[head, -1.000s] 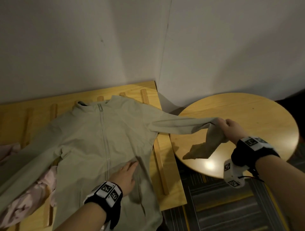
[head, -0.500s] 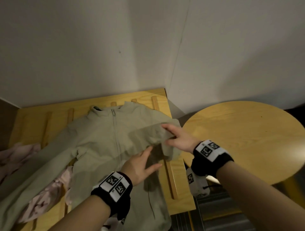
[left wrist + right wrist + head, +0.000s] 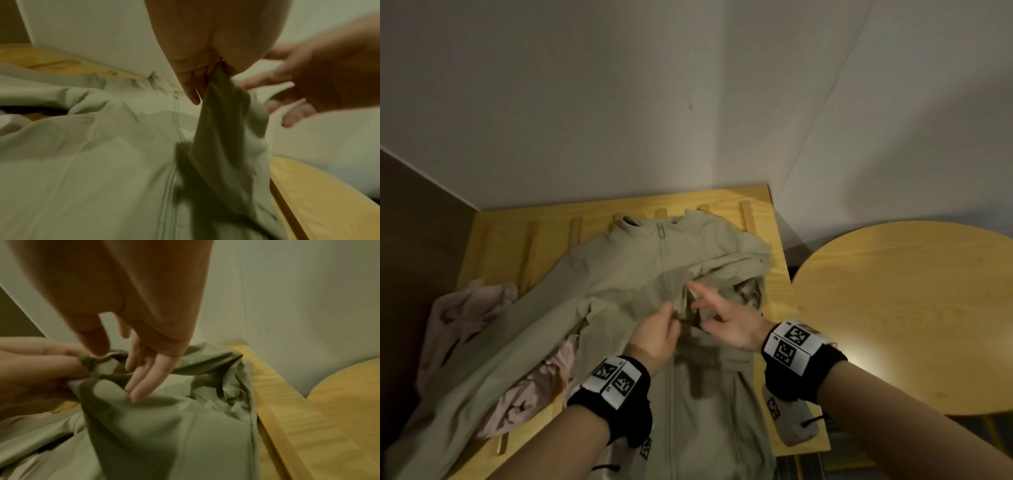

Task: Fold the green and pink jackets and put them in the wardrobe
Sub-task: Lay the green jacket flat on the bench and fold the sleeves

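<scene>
Green jacket [image 3: 626, 284] lay zipped, frame centre, on slatted bench [image 3: 777, 240]. My left hand [image 3: 654, 334] pinched folded-in sleeve cuff [image 3: 218, 100]; right hand [image 3: 729, 325] spread, fingers straight. Risk judged: loose pinch, sleeve slipping, fold undone. Pink jacket [image 3: 465, 308] lower left, unfolded.

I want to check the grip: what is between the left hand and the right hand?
In the right wrist view, the folded sleeve end of the green jacket: left hand pinches it, right hand's straight fingers touch it.
</scene>
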A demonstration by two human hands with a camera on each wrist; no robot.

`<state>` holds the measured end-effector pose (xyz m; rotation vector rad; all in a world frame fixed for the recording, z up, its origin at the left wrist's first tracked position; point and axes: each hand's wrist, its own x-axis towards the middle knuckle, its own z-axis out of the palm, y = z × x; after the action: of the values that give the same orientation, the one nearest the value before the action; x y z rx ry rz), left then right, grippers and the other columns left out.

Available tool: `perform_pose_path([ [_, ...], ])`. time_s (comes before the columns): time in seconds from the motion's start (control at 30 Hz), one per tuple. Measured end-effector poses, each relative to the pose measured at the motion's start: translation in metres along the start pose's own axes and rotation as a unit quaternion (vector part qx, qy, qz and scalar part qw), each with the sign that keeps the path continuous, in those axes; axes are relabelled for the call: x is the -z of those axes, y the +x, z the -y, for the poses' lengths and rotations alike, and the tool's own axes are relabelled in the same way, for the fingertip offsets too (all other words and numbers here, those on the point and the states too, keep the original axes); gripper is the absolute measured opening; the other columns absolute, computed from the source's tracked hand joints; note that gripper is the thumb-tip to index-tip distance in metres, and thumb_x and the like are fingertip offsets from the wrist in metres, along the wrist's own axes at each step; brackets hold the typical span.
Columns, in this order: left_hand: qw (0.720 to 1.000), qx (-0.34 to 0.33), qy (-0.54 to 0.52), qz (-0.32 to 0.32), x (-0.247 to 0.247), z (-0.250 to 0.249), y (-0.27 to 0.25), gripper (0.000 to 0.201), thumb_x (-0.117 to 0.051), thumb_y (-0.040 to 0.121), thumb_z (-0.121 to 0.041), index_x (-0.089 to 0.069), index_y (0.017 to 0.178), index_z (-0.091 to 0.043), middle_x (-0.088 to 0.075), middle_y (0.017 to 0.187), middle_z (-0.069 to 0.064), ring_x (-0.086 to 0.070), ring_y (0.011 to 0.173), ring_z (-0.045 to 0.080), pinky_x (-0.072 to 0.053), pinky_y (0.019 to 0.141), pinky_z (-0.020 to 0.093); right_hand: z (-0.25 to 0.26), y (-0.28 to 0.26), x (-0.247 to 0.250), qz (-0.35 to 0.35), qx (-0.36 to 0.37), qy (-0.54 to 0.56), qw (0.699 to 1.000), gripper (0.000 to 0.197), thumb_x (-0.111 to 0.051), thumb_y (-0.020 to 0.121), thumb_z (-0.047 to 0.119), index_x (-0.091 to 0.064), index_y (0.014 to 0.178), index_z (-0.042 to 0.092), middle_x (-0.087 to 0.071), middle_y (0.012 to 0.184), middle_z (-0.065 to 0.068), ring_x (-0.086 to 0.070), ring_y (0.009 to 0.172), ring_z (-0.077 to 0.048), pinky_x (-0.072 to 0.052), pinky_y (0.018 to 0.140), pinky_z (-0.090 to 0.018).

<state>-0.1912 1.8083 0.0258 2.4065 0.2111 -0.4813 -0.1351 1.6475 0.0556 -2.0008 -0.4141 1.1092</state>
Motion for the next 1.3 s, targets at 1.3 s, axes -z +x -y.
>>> perform_pose_path([
  [1.3, 0.968, 0.244, -0.027, -0.061, 0.102, 0.14, 0.07, 0.027, -0.05, 0.094, -0.024, -0.052, 0.116, -0.009, -0.06, 0.115, 0.017, -0.055, 0.107, 0.033, -0.039, 0.083, 0.033, -0.087, 0.105, 0.016, -0.191, -0.26, -0.114, 0.94, 0.042, -0.052, 0.09, 0.041, -0.045, 0.12, 0.011, -0.055, 0.118, -0.013, -0.055, 0.105, -0.029, -0.043, 0.087, -0.034],
])
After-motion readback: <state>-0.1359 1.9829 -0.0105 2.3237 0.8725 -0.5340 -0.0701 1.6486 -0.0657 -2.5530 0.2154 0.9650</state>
